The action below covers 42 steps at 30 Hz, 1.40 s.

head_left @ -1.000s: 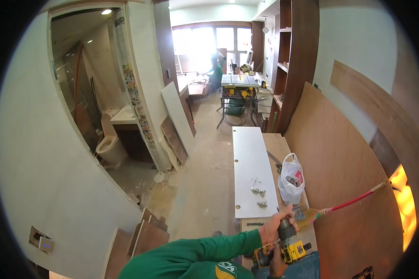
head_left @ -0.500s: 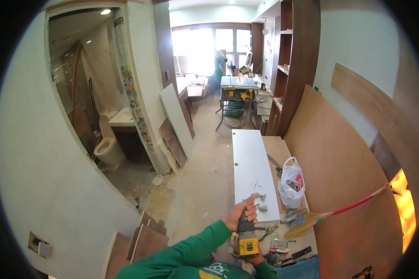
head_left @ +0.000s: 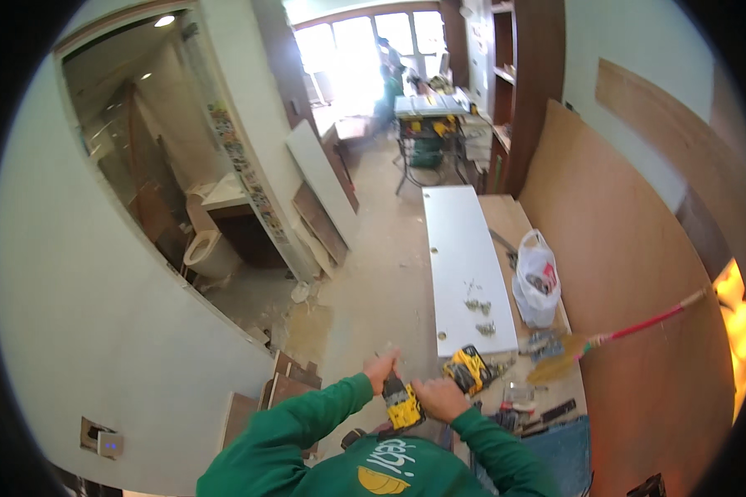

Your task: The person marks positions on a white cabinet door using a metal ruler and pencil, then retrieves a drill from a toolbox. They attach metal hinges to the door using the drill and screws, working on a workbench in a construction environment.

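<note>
Both hands grip one yellow drill (head_left: pixel 404 406), the left hand (head_left: pixel 381 370) closed around its front, the right hand (head_left: pixel 439 398) wrapped around its handle, steadying it near the white panel's (head_left: pixel 464 257) near end.

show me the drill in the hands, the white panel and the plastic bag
yellow drill (head_left: pixel 404 406), head view, on its yellow body.
white panel (head_left: pixel 464 257), head view, on its bare top face.
plastic bag (head_left: pixel 536 280), head view, on its bulging side.

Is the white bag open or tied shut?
Open. The bag stands beside the white board, its handles spread apart, with dark things showing inside its mouth.
</note>
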Each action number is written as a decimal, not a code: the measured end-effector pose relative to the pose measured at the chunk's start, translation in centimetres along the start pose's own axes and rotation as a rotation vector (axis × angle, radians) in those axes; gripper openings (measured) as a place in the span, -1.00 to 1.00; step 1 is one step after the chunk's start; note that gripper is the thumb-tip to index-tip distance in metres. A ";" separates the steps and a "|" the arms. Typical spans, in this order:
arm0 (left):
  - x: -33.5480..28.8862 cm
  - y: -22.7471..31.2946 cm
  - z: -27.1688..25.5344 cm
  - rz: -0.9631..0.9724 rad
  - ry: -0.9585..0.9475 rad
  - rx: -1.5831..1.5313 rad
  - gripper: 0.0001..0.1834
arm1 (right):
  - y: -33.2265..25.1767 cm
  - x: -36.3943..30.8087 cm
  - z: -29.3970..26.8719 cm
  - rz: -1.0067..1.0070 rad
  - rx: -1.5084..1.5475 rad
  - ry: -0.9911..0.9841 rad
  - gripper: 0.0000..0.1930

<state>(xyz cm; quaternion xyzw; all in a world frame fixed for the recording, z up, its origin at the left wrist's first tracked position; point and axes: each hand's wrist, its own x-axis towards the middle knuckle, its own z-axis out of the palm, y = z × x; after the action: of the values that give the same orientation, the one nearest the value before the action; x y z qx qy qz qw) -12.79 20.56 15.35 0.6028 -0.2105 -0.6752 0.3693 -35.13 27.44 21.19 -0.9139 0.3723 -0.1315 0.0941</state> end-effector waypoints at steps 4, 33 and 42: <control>-2.8 1.0 0.6 0.043 -0.173 -0.256 -0.62 | 1.5 -2.7 0.8 0.008 0.084 0.179 -0.78; -15.6 10.0 18.2 1.214 -0.866 1.219 -0.79 | -2.5 -7.6 -3.4 0.133 0.048 0.214 -0.86; -13.0 8.3 22.6 1.292 -1.284 1.572 -0.77 | -2.8 -7.8 -3.8 0.142 0.068 0.248 -0.88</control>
<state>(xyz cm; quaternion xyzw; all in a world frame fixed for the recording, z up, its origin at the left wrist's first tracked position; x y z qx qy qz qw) -32.64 21.43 34.10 0.0000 -0.9733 -0.2296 -0.0012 -39.83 34.69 24.20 -0.8583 0.4400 -0.2492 0.0871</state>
